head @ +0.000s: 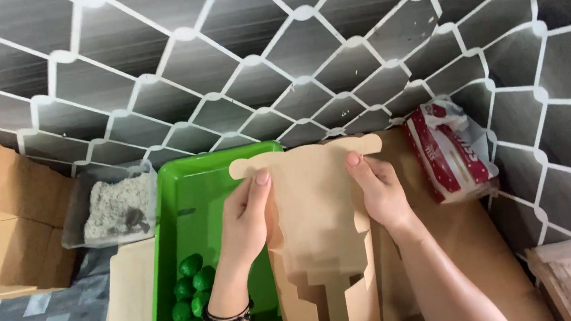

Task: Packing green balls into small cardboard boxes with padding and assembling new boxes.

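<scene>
I hold a flat brown die-cut cardboard piece (pixel 313 199) up in front of me with both hands. My left hand (pixel 246 219) grips its left edge, thumb on the front near the top tab. My right hand (pixel 377 190) grips the right edge the same way. The piece has rounded tabs at its top corners and stepped notches lower down. Beneath it lies a stack of similar brown cardboard (pixel 359 298). A black bead bracelet (pixel 227 317) is on my left wrist.
A green plastic tray (pixel 185 190) left of the piece holds several small green fruits (pixel 194 292). A clear bag of pale shredded filler (pixel 118 209) and brown cartons (pixel 1 213) lie further left. A red and white packet (pixel 450 153) sits at right. Tiled wall behind.
</scene>
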